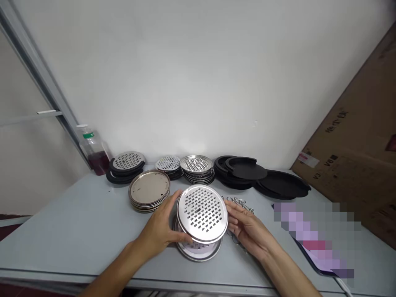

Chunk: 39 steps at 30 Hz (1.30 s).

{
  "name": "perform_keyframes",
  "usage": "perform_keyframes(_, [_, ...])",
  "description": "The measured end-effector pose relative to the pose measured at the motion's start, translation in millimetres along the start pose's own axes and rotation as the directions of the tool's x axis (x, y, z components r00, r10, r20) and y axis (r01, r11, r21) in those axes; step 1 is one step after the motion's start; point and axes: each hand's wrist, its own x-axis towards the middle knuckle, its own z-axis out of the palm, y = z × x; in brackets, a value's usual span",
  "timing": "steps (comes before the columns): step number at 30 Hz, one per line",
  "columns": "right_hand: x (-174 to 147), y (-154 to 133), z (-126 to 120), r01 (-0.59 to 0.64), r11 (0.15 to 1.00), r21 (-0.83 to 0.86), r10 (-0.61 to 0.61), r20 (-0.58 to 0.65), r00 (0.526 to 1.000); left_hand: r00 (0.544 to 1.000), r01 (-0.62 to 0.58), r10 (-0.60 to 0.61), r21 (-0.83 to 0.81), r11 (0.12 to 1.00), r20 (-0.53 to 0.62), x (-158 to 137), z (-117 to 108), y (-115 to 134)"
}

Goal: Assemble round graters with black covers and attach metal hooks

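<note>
In the head view I hold a round silver grater plate (202, 212) with rows of slots, tilted up toward me. My left hand (157, 225) grips its left side, thumb at the lower front edge and fingers behind. At the right edge, the fingers of my right hand (247, 229) are closed on the rim, partly hidden behind it. A second round metal disc (199, 259) lies on the table beneath, mostly covered. Several small looped wire pieces (239, 201) lie behind and under my right hand. Beside my left hand stands a stack of plain round metal discs (149, 187).
Along the wall stand a black holder with a slotted plate (128, 161), slotted discs (168, 163), grater discs (197, 165) and black round trays (247, 169). A bottle of dark red liquid (98, 159) is at back left. A pixelated phone (318, 255) and cardboard box (349, 165) are right.
</note>
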Motion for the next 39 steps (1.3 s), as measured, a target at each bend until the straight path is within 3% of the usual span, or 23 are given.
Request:
perform_keyframes(3, [-5.8,-1.5,-2.0,0.097,0.954,-0.284,-0.101,0.002,0.995,0.999,-0.039,0.039,0.027,0.999,0.008,-3.8,-0.3,-5.3])
perform_keyframes(6, [-13.6,-5.4,-3.1,0.185,0.824,-0.535,-0.133,0.134,0.982,0.999,-0.036,0.035,0.054,0.998,0.021,-8.1,0.2,-10.3])
perform_keyframes(9, [-18.9,-7.3,-6.3,0.254,0.734,-0.63,-0.092,0.279,0.956,0.998,-0.032,0.026,0.096,0.995,0.058,-11.5,0.1,-12.8])
perform_keyframes(14, [-20.5,-5.8,-12.5,0.34,0.516,-0.787,-0.129,0.321,0.938,0.986,-0.054,0.028,0.155,0.987,0.165,-16.4,-1.0,-11.8])
perform_keyframes(17, [-20.0,-5.1,-13.8,0.392,0.391,-0.833,-0.152,0.362,0.92,0.984,-0.055,0.022,0.182,0.982,0.179,-18.9,0.9,-11.9])
perform_keyframes(20, [-18.4,-3.5,-15.9,0.409,0.323,-0.853,-0.158,0.378,0.912,0.986,-0.068,0.037,0.19,0.979,0.162,-20.4,4.5,-14.4])
perform_keyframes(34, [-21.7,-2.6,-10.9,0.406,0.21,-0.889,-0.129,0.386,0.913,0.984,-0.097,0.061,0.209,0.973,0.17,-19.5,4.1,-20.3])
perform_keyframes(39, [-25.4,0.5,-11.3,0.453,0.096,-0.887,-0.173,0.433,0.885,0.975,-0.114,0.071,0.2,0.973,0.209,-19.2,5.2,-27.5])
